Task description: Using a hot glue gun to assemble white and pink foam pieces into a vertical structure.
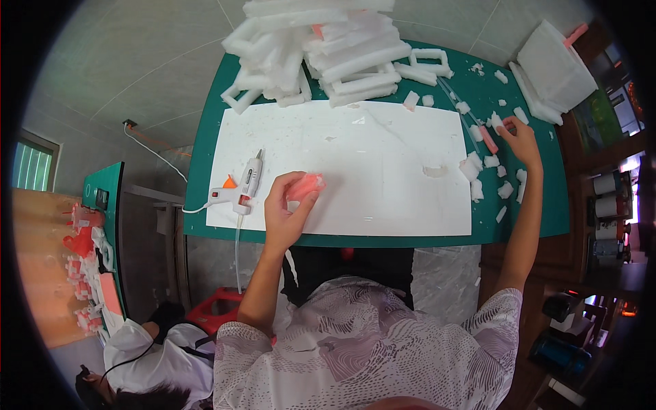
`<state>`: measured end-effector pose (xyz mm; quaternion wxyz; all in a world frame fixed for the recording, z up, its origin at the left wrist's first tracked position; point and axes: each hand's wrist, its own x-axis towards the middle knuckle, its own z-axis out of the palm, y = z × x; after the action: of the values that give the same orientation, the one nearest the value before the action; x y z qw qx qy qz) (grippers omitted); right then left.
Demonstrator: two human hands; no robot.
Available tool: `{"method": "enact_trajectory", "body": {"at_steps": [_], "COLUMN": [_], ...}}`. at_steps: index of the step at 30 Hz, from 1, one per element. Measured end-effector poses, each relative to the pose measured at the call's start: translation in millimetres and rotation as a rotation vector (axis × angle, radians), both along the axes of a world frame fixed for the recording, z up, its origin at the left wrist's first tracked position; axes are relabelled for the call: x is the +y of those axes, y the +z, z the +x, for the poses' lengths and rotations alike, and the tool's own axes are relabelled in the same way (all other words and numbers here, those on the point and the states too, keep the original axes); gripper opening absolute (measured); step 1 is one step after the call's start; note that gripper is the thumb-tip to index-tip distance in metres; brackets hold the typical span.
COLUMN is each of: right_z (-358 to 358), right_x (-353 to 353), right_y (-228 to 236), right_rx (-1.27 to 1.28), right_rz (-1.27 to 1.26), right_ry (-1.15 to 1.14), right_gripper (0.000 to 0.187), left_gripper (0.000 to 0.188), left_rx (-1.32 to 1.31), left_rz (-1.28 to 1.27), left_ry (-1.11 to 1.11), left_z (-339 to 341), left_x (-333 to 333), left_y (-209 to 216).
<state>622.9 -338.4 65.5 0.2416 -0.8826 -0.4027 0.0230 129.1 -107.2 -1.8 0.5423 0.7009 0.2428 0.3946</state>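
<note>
Surface: a green table (205, 137) is carrying a white sheet (383, 164); white foam strips (328, 55) are piling at its far edge.
Left hand (285, 212): fingers are curling closed around a pink foam piece (305, 186) at the sheet's near-left part.
Right hand (521, 133): it is reaching far right, fingertips pinching the end of a pink stick (488, 139); closure cannot be told fully.
Stick axis: it is running diagonally, near end pointing toward the sheet.
Glue gun (244, 186): it is lying just left of the left hand, the nearer hand.
</note>
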Motion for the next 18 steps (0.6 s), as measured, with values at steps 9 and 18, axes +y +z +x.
{"method": "enact_trajectory", "body": {"at_steps": [9, 18], "right_z": [-116, -278], "right_x": [26, 60], "right_y": [-12, -34], "right_rx": [0.094, 0.614], "right_rz": [0.297, 0.449], "right_ry": [0.274, 0.564], "right_gripper": [0.032, 0.039], "left_gripper": [0.038, 0.038], "left_rx": [-0.002, 0.231], "left_rz": [-0.202, 0.000], "left_ry": [-0.150, -0.397], "left_z": [2, 43], "left_x": [-11, -28], "left_y": [-6, 17]}}
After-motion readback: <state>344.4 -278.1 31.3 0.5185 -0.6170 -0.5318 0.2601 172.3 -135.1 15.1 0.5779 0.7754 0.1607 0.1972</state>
